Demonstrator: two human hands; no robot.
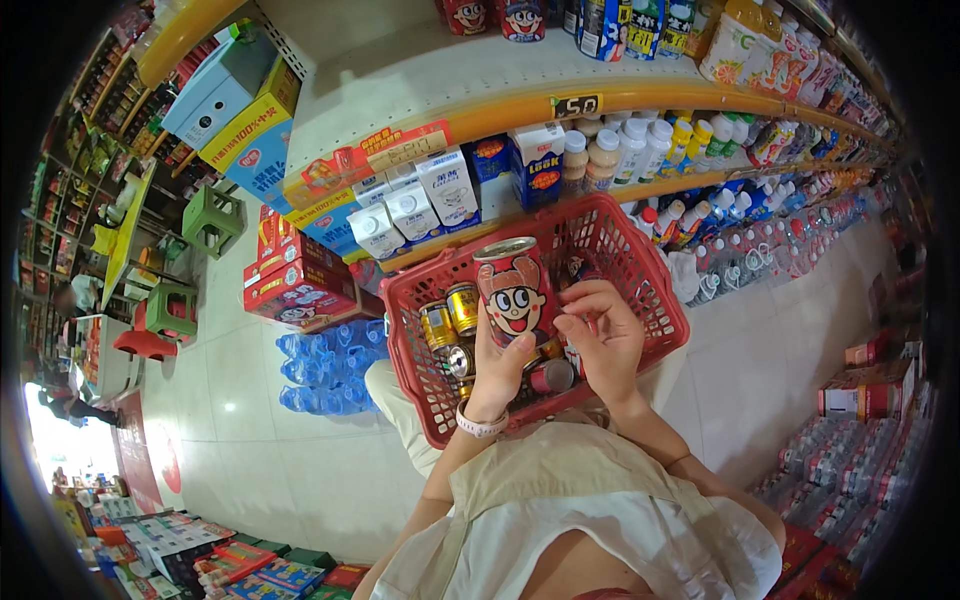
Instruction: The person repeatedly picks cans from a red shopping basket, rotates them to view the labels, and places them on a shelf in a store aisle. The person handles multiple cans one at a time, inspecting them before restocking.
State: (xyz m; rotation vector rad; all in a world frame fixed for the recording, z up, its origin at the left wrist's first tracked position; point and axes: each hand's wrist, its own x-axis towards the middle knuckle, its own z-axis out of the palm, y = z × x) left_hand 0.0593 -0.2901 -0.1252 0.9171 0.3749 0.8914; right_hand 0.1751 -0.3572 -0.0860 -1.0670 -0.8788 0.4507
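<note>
My left hand (501, 367), with a pale watch band at the wrist, grips a red drink can (517, 292) printed with a cartoon face. The can stands nearly upright above a red plastic shopping basket (666, 300), its metal top facing up. Just right of the can is my right hand (604, 330), fingers bent and thumb apart from them, nothing seen between. Whether its fingertips touch the can is unclear. Gold cans (436, 324) and a red can lying on its side (553, 376) are inside the basket, partly hidden by my hands.
Ahead, store shelves (480, 112) carry milk cartons (412, 214), bottles (634, 146) and cans (523, 19). Red drink boxes (300, 281) and packs of blue bottles (330, 367) stand on the floor at left. Green stools (212, 220) are farther left. Bottle packs (847, 465) lie at lower right.
</note>
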